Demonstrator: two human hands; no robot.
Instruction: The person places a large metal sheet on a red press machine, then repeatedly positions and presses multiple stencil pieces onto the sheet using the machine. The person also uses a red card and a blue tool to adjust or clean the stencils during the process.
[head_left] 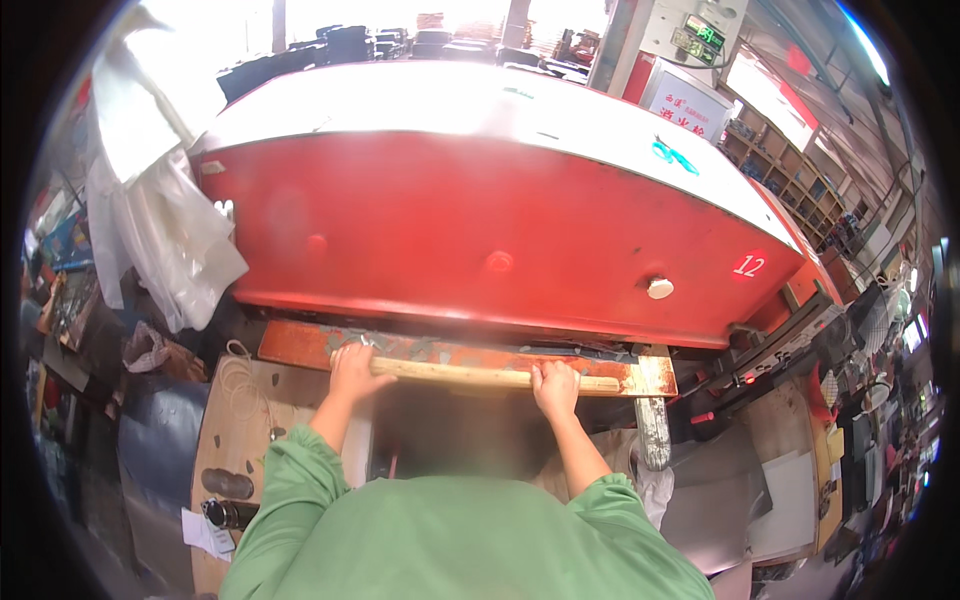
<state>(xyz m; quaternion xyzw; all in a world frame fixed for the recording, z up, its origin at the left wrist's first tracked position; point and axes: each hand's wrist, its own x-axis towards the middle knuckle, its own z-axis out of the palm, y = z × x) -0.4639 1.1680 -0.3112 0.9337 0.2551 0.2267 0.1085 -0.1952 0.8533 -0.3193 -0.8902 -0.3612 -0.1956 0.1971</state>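
A long pale wooden bar [460, 374] runs along the front edge of a narrow orange-red ledge [300, 343] on a big red machine. My left hand [352, 372] is closed on the bar near its left end, fingers over the top and thumb pointing along it. Toward the other end, my right hand [556, 388] grips the same bar, its fingers curled over it. Dark scraps [425, 350] lie scattered on the ledge just behind the bar. The undersides of both hands are hidden.
The machine's red front panel [450, 230] rises beyond the ledge. Clear plastic bags [165, 220] hang at its left. Below left, a wooden table [225, 420] holds a coil of cord and a black bottle [228, 514]. A worn pale post [653, 430] juts near the ledge's right end.
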